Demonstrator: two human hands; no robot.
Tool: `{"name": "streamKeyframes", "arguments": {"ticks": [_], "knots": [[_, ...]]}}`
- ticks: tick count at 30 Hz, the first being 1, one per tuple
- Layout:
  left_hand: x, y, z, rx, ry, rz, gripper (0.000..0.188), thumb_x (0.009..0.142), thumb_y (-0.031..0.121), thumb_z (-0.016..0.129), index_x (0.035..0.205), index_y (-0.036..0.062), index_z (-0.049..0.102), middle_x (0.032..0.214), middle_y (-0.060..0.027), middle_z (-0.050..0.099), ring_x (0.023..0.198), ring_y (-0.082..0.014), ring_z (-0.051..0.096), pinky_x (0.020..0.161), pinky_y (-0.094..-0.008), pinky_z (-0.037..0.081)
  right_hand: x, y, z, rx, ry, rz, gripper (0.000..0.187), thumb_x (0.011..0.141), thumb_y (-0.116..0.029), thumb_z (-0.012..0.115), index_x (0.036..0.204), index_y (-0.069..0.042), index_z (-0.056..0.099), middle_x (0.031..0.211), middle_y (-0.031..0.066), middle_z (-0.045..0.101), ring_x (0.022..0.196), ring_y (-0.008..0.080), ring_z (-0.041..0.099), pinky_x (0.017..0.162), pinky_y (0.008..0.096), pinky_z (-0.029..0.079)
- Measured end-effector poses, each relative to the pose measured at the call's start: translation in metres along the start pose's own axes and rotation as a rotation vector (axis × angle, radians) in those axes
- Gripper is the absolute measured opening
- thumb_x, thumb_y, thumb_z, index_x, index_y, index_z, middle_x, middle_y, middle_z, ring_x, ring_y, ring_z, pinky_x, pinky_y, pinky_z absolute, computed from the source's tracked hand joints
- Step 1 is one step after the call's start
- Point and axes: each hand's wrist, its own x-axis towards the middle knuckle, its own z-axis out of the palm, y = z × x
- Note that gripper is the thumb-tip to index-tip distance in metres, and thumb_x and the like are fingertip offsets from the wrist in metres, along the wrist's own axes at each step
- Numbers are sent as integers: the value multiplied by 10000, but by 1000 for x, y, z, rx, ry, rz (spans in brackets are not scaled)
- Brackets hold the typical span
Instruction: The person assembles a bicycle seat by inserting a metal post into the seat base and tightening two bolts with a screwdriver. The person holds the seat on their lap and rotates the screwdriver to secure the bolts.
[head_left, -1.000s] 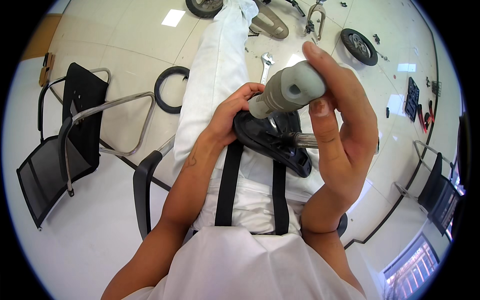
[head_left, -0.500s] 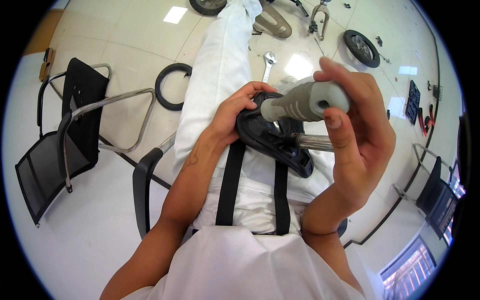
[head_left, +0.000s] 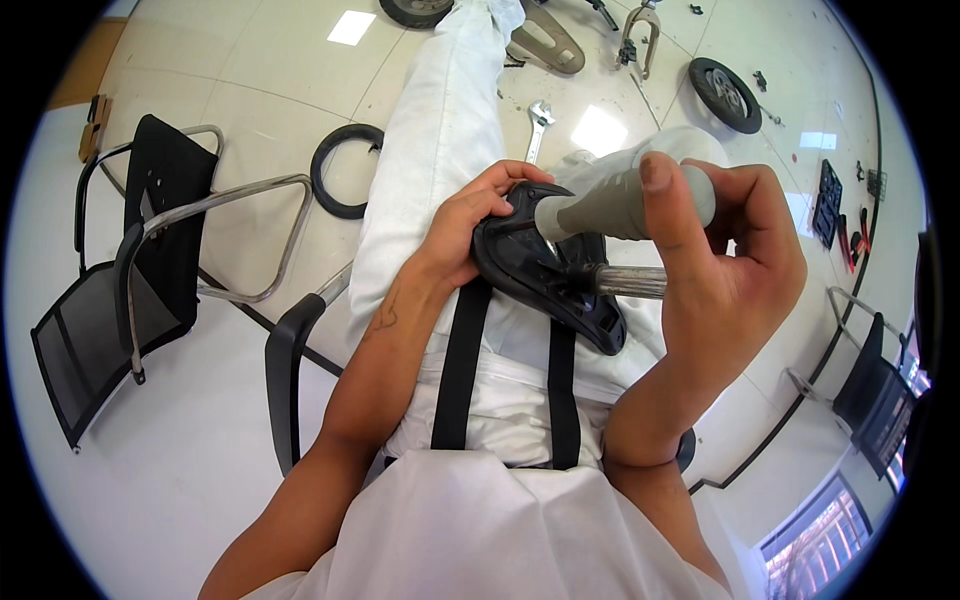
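A black bike saddle [head_left: 510, 262] lies underside up across my lap, with a ribbed metal post [head_left: 630, 282] sticking out of it to the right. My left hand [head_left: 470, 215] is closed around its far left edge, the fingers bent over the rim. Over the saddle, my right hand [head_left: 735, 240] pinches the butt end of a thick grey screwdriver handle [head_left: 610, 205] between thumb and fingers. The handle's narrow end points left at the saddle's underside. Only a little of the shaft shows, and its tip is hard to make out.
On the floor ahead lie an adjustable wrench [head_left: 539, 125], a black tyre [head_left: 320, 170], a wheel [head_left: 722, 95] and a fork [head_left: 640, 40]. Chairs stand left [head_left: 150, 250] and right [head_left: 875, 395]. A black tool case [head_left: 826, 205] and red-handled tools [head_left: 855, 240] lie far right.
My right hand has turned on the screwdriver handle: the thumb has rolled up over its top and the fingers have curled in behind. The left hand and saddle stay put.
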Motion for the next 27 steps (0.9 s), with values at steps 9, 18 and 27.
{"name": "streamKeyframes", "arguments": {"ticks": [9, 18, 27], "knots": [[0, 3, 7, 54, -11, 6, 503, 749, 77, 403, 1237, -33, 458, 1209, -156, 524, 1130, -220, 541, 1000, -330, 459, 10, 18, 11, 208, -89, -187, 257, 872, -236, 643, 806, -22, 516, 849, 88, 628, 721, 119, 542, 706, 246, 417], [-3, 1, 7, -45, -31, 45, 497, 761, 94, 416, 1240, -30, 460, 1227, -158, 527, 1150, -222, 528, 1019, -331, 426, 11, 26, 44, 934, -302, -191, 183, 957, -105, 467, 1041, 40, 544, 613, 71, 511, 511, 166, 515, 508, 300, 463], [-6, 0, 6, -63, 60, 110, 474, 771, 63, 403, 1226, -54, 468, 1311, -192, 501, 1189, -250, 523, 1048, -363, 421, -4, 4, 65, 642, 157, -61, 247, 966, -180, 502, 1051, 51, 527, 589, 48, 496, 466, 127, 473, 467, 264, 423]]}}
